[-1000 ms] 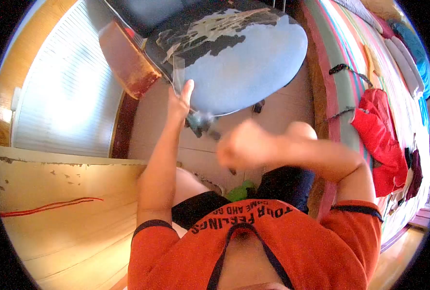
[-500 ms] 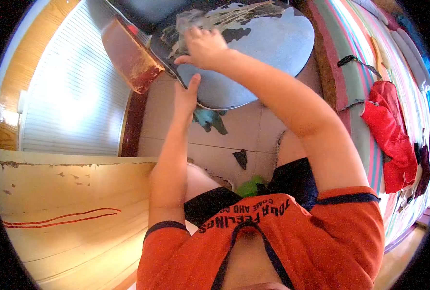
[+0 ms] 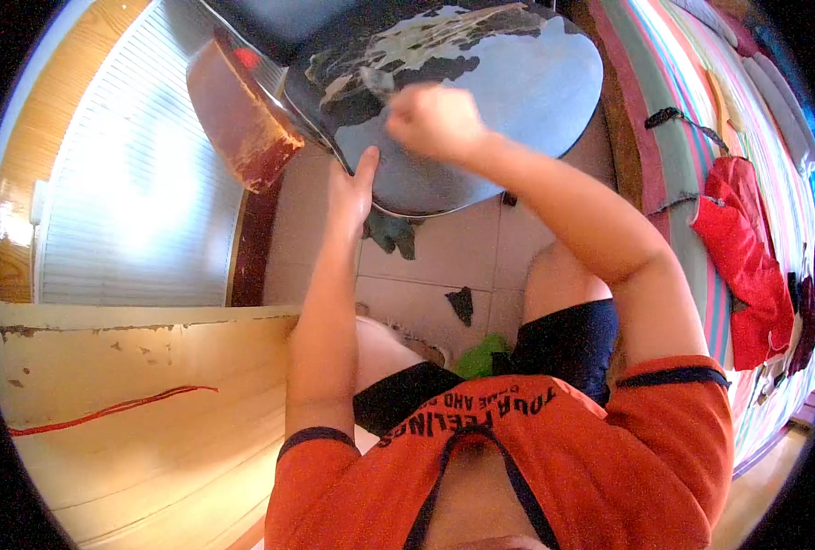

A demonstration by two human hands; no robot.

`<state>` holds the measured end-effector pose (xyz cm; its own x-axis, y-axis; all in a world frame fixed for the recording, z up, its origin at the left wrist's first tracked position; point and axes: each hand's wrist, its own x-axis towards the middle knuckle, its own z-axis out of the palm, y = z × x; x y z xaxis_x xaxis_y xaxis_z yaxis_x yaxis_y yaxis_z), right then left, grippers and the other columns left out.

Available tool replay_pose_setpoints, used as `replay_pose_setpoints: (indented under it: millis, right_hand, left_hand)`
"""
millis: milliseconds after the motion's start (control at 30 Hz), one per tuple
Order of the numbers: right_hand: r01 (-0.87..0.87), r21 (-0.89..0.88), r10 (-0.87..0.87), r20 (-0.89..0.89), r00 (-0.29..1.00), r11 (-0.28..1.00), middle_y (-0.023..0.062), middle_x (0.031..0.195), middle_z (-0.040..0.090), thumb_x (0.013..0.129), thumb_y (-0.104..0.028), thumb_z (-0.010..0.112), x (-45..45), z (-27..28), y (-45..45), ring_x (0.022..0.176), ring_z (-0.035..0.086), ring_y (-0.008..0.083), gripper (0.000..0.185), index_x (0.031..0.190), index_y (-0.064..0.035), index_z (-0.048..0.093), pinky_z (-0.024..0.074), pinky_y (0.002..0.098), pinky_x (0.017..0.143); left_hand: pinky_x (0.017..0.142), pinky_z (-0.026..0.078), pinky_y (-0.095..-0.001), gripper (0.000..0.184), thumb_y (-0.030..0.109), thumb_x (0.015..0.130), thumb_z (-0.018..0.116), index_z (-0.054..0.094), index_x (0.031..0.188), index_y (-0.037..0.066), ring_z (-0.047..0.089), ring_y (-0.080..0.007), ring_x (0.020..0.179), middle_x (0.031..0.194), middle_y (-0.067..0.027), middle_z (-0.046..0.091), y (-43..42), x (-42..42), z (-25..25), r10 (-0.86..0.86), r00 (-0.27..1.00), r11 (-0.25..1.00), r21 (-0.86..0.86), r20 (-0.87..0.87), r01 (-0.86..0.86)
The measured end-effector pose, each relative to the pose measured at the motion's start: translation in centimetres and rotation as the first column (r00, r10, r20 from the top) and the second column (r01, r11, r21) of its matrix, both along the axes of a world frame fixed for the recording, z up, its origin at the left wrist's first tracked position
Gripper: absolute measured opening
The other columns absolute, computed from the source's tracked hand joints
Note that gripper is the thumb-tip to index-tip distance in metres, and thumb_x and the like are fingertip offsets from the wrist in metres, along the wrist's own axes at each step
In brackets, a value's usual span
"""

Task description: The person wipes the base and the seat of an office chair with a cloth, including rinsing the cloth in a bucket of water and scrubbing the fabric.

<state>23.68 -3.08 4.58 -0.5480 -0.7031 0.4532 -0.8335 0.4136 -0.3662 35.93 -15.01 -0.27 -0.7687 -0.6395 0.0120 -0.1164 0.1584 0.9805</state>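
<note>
A padded chair seat [image 3: 526, 110] lies ahead, its dark covering reflecting pale blue light. Across its far part the covering is torn and peeled, with a ragged, stringy tan patch [image 3: 426, 41] showing. My left hand [image 3: 350, 192] grips the seat's near-left edge, thumb on top and fingers hidden beneath. Over the seat, my right hand [image 3: 437, 119] is closed and blurred by motion. A smeared greyish bit [image 3: 378, 81] shows at its fingers, too unclear to name.
Dark scraps [image 3: 460, 305] lie on the tiled floor [image 3: 416, 293]. A worn brown block-like piece [image 3: 242, 119] stands left of the seat. At right is a bed with a striped cover [image 3: 691, 174] and red cloth [image 3: 746, 266]. A yellowish wooden surface [image 3: 132, 367] with red cord [image 3: 132, 403] fills the lower left.
My right hand has come back toward me and to the right, from spread fingers over the torn patch to a closed hand. My left hand keeps its hold on the seat edge.
</note>
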Motion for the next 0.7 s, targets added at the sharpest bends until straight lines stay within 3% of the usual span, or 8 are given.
replay_pose_setpoints:
  millis: [67, 167, 233, 367, 400, 533, 600, 700]
  right_hand:
    - [0.112, -0.153, -0.14, -0.187, 0.972, 0.982, 0.0103, 0.083, 0.056, 0.071, -0.023, 0.056, -3.8, 0.6, 1.5, 0.075, 0.059, 0.0307, 0.015, 0.069, -0.0087, 0.06, 0.0495, 0.0436, 0.062]
    - [0.164, -0.033, -0.167, -0.209, 0.964, 0.986, 0.0139, 0.1, 0.058, 0.073, -0.024, 0.057, -6.6, 2.7, 0.6, 0.091, 0.06, 0.0308, 0.025, 0.095, -0.0112, 0.062, 0.0515, 0.0433, 0.07]
    - [0.094, 0.14, -0.083, -0.08, 0.993, 0.986, 0.0143, 0.108, 0.057, 0.077, -0.034, 0.058, -5.4, 2.8, -2.3, 0.098, 0.058, 0.0309, 0.038, 0.107, -0.0104, 0.056, 0.0508, 0.0424, 0.076]
    - [0.017, 0.113, -0.011, -0.054, 0.998, 0.993, 0.0169, 0.117, 0.05, 0.07, -0.067, 0.057, -2.0, 0.8, -9.4, 0.114, 0.044, 0.0303, 0.078, 0.125, -0.0113, 0.049, 0.0365, 0.041, 0.095]
    - [-0.001, 0.207, 0.013, -0.055, 0.998, 0.978, 0.014, 0.116, 0.051, 0.071, -0.063, 0.058, -1.8, 0.8, -10.6, 0.113, 0.044, 0.0304, 0.069, 0.12, -0.0149, 0.055, 0.0353, 0.0414, 0.094]
    - [-0.084, -0.084, 0.079, -0.065, 0.995, 0.993, 0.0105, 0.096, 0.061, 0.081, -0.038, 0.055, -4.7, -2.2, -13.9, 0.099, 0.054, 0.029, 0.031, 0.086, -0.0093, 0.066, 0.0414, 0.0409, 0.085]
    - [-0.105, -0.515, 0.23, 0.185, 0.956, 0.851, 0.015, 0.08, 0.063, 0.083, -0.027, 0.053, -6.7, -3.1, -14.0, 0.08, 0.06, 0.0311, 0.025, 0.078, -0.0043, 0.062, 0.046, 0.0404, 0.074]
    - [-0.04, -0.534, 0.331, 0.462, 0.823, 0.845, 0.017, 0.073, 0.061, 0.085, -0.022, 0.051, -8.5, -1.3, -11.6, 0.068, 0.06, 0.0295, 0.024, 0.077, -0.0011, 0.06, 0.0462, 0.0382, 0.064]
  left_hand:
    - [0.088, 0.042, -0.0344, 0.054, 0.029, 0.083, 0.062, 0.044, 0.12, -0.006, 0.055, -0.0241, 0.102, 0.114, -0.0173, 0.056, 0.0, 0.0, -0.3, -0.002, 0.999, 1.0, 0.004, -0.034, 0.002]
    - [0.089, 0.041, -0.0341, 0.053, 0.028, 0.083, 0.062, 0.044, 0.12, -0.007, 0.054, -0.0248, 0.103, 0.116, -0.0183, 0.054, -0.3, -0.2, -0.9, 0.042, 0.998, 0.996, 0.077, -0.05, -0.038]
    - [0.089, 0.041, -0.0339, 0.054, 0.027, 0.083, 0.062, 0.043, 0.12, -0.006, 0.053, -0.0248, 0.104, 0.115, -0.0185, 0.054, -0.3, -0.2, -0.8, 0.065, 0.998, 0.996, 0.059, -0.009, -0.065]
    - [0.089, 0.041, -0.0328, 0.055, 0.028, 0.082, 0.063, 0.042, 0.119, -0.006, 0.052, -0.0234, 0.103, 0.112, -0.0173, 0.054, -0.7, -0.2, -1.6, 0.012, 0.993, 0.99, 0.14, -0.116, 0.005]
    - [0.089, 0.041, -0.0328, 0.055, 0.028, 0.082, 0.063, 0.042, 0.119, -0.006, 0.052, -0.0234, 0.103, 0.112, -0.0173, 0.054, -0.6, -0.2, -1.5, 0.005, 0.992, 0.991, 0.137, -0.124, 0.012]
    - [0.086, 0.042, -0.0321, 0.054, 0.028, 0.082, 0.064, 0.043, 0.117, -0.006, 0.053, -0.0218, 0.099, 0.11, -0.0155, 0.055, -0.4, 0.2, -0.6, 0.032, 0.998, 0.993, 0.115, -0.056, -0.025]
    - [0.085, 0.042, -0.0319, 0.053, 0.028, 0.082, 0.064, 0.043, 0.117, -0.005, 0.053, -0.0216, 0.099, 0.109, -0.015, 0.055, -0.2, 0.0, -0.5, 0.061, 0.997, 0.989, 0.138, -0.042, -0.055]
    - [0.084, 0.043, -0.0322, 0.052, 0.029, 0.081, 0.064, 0.045, 0.115, -0.006, 0.055, -0.0219, 0.096, 0.107, -0.0156, 0.057, -0.8, 0.0, -1.0, 0.07, 0.995, 0.991, 0.118, -0.069, -0.062]
